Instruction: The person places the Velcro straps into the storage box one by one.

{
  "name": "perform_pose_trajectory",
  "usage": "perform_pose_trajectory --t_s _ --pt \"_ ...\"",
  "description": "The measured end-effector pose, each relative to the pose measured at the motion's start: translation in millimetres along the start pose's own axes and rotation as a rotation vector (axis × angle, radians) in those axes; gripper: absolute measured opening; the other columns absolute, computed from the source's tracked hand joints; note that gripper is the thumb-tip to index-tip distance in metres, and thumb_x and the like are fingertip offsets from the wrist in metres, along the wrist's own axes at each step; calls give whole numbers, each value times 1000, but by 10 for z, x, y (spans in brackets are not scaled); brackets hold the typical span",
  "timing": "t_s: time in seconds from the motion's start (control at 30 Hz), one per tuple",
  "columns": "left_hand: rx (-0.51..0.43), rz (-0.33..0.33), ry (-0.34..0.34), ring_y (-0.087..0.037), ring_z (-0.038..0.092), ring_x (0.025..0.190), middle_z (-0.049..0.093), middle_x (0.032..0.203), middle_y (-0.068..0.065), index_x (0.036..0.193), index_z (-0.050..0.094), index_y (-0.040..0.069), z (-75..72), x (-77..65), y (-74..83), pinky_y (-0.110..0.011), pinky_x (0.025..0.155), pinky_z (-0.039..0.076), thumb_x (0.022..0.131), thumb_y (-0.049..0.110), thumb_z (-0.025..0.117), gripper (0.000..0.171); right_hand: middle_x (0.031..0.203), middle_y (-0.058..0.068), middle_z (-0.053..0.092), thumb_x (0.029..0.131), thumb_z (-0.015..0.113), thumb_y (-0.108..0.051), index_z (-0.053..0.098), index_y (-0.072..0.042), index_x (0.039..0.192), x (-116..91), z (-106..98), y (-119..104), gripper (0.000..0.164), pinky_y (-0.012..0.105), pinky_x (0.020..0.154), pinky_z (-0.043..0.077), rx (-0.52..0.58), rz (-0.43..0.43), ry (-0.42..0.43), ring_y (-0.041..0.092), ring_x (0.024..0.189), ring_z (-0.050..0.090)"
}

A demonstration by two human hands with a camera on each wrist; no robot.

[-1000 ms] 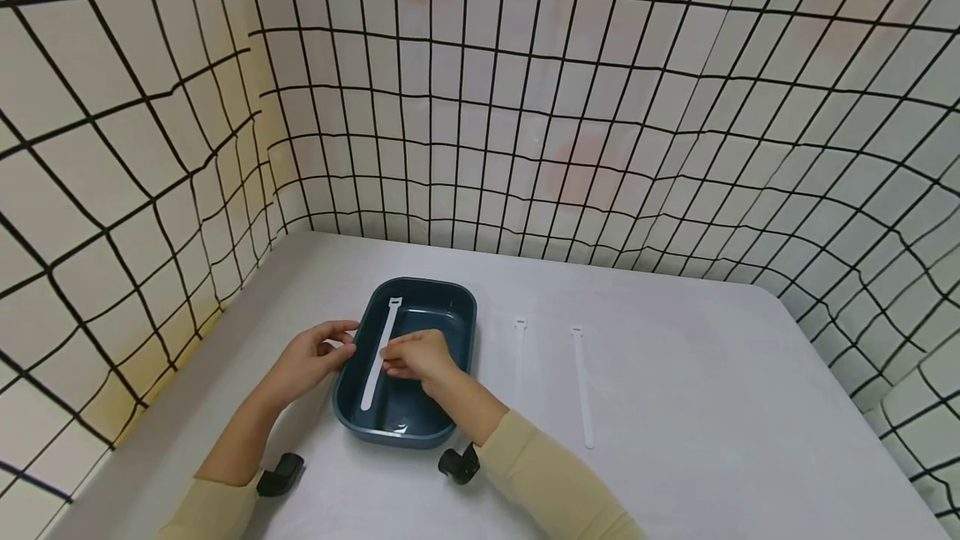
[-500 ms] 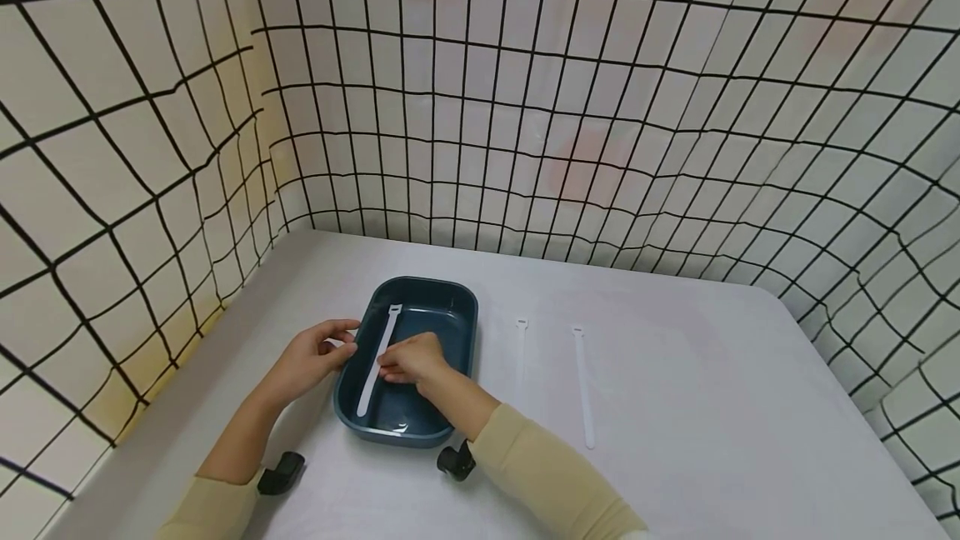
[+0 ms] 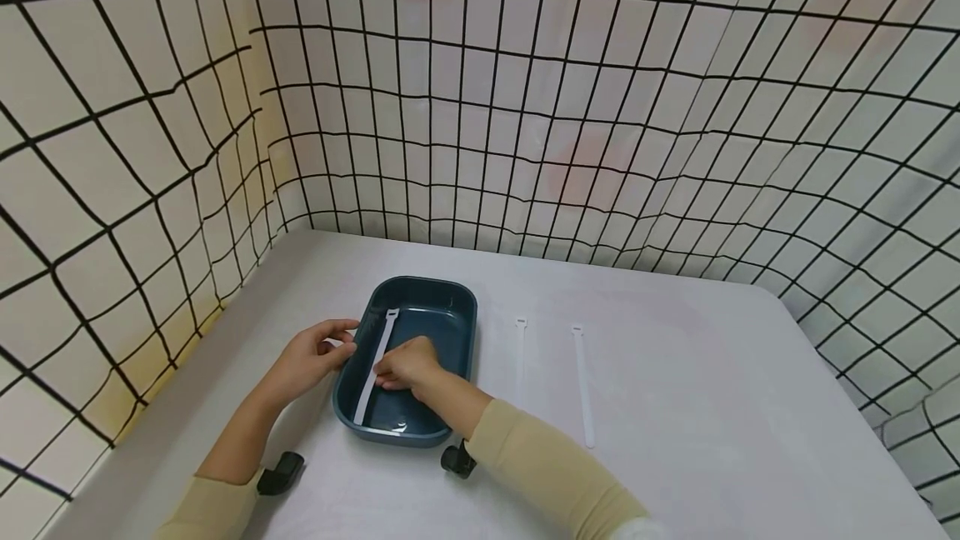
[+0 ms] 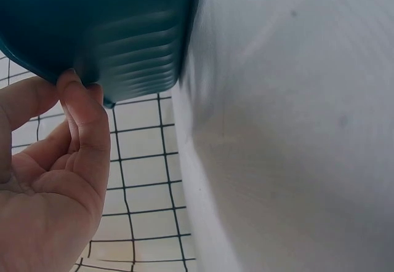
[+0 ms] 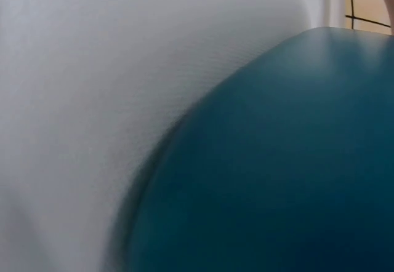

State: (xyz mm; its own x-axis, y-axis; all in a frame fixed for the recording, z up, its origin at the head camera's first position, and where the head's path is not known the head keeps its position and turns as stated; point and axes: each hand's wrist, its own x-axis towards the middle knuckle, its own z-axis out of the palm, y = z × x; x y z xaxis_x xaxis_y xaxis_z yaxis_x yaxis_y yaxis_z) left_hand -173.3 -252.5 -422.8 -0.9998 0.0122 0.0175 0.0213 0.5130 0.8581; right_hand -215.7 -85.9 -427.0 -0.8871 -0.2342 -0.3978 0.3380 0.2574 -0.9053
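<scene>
In the head view, a dark blue rectangular tray (image 3: pixel 469 357) stands on the white table. A flat white cable tie (image 3: pixel 366 402) with a slotted head lies lengthwise in it, along the left wall. My right hand (image 3: pixel 408 363) reaches over the tray's right side and pinches the tie near its middle, the fingertips hiding that part. At the left rim, my left hand (image 3: pixel 309 359) holds the tray's edge with thumb and fingertips. Closer up in the left wrist view, the left fingers (image 4: pixel 86 115) meet at the rim. The tray's outer wall (image 5: pixel 265 161) fills the right wrist view.
Two more white cable ties (image 3: pixel 583 390) (image 3: pixel 521 357) lie apart on the table (image 3: pixel 712 407), right of the tray. A black wire grid (image 3: pixel 480 119) rises at the back and both sides. Each wrist carries a black camera (image 3: pixel 281 473).
My right hand has shifted slightly left and toward the near end of the tray, and the cable tie has slid down with it. The left hand and the tray stay put.
</scene>
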Motion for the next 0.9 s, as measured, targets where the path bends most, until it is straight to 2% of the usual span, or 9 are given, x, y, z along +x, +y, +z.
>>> perform_pose_trajectory --t_s 0.47,0.7,0.9 --pt "-7 0 -1 -21 57 79 56 109 -17 135 50 -4 4 -8 31 -26 71 53 97 10 61 43 58 6 64 79 73 8 66 0 72 48 46 24 13 18 47 51 -77 11 28 8 47 60" --pt "-14 8 0 -21 57 79 55 109 -17 136 50 -5 -6 1 37 -25 71 53 97 11 60 43 51 6 62 76 73 8 65 -1 64 78 64 25 18 18 43 48 -157 -41 73 8 42 58" --pt "-14 -2 -1 -21 57 79 56 108 -17 135 50 -5 12 10 30 -25 71 52 97 11 61 43 50 5 61 76 75 7 65 -1 63 79 53 38 19 18 43 48 -222 -70 86 9 43 60"
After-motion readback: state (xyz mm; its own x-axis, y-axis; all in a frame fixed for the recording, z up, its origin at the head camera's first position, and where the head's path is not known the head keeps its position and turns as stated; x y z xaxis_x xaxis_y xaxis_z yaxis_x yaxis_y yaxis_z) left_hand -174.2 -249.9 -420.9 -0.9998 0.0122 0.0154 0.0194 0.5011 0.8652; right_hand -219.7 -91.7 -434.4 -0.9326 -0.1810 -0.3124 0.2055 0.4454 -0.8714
